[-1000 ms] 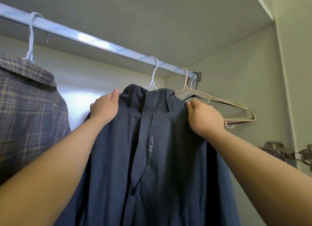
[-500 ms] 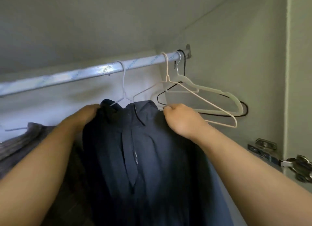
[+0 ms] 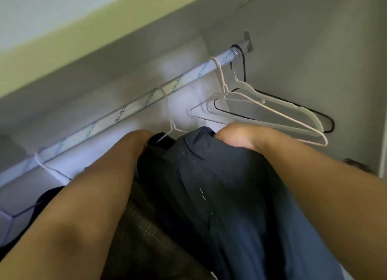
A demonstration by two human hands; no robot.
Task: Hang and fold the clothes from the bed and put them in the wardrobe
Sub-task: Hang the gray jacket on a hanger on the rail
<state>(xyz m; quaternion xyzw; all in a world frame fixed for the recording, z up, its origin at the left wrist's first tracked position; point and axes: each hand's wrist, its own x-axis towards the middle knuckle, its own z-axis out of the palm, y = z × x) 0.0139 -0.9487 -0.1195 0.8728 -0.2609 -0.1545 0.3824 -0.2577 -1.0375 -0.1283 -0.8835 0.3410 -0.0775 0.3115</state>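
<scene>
A dark navy jacket hangs on a white wire hanger hooked over the wardrobe's metal rail. My left hand grips the jacket's left shoulder by the collar. At the jacket's right shoulder my right hand holds the fabric, fingers curled into it. The fingertips of both hands are hidden behind the cloth.
Several empty hangers, pink, white and black, hang at the rail's right end by the wardrobe side wall. A plaid shirt hangs left of the jacket, under my left arm. Another white hanger sits further left on the rail.
The view has tilted and swung, so the rail now slopes up to the right. Both hands keep their hold on the jacket's shoulders, and the jacket has come up against the plaid shirt.
</scene>
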